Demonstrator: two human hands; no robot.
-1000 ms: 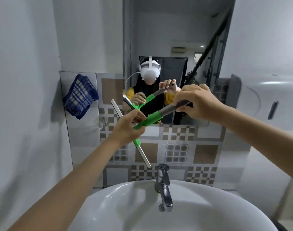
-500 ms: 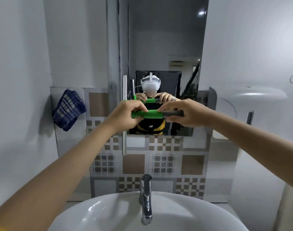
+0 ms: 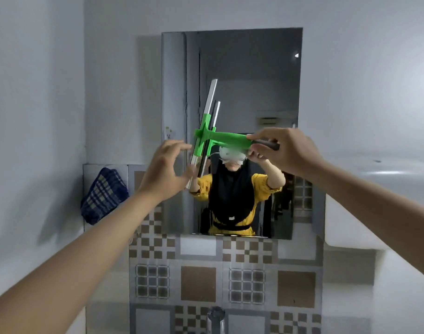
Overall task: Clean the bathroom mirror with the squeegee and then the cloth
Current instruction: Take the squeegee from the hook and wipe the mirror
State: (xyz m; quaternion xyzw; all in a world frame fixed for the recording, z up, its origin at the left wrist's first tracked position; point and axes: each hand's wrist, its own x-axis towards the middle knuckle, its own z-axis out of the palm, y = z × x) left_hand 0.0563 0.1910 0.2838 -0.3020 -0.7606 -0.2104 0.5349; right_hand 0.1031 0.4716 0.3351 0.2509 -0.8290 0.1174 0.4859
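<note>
The green squeegee (image 3: 215, 138) is raised in front of the rectangular wall mirror (image 3: 254, 92), its metal blade nearly upright over the mirror's left part. My right hand (image 3: 281, 150) grips the squeegee's dark handle end. Just left of the blade, my left hand (image 3: 166, 169) hovers with fingers spread and loosely bent, holding nothing. A blue checked cloth (image 3: 103, 195) hangs on the wall left of the mirror. The mirror reflects a person with both arms raised.
Patterned brown and grey tiles (image 3: 220, 273) cover the wall under the mirror. The top of a chrome tap (image 3: 215, 314) shows at the bottom edge. A white fixture (image 3: 380, 203) juts from the wall on the right.
Both hands and the squeegee rose from below the mirror to its middle. My left hand let go of the green handle and opened. The view tilted up, so the basin dropped out of sight.
</note>
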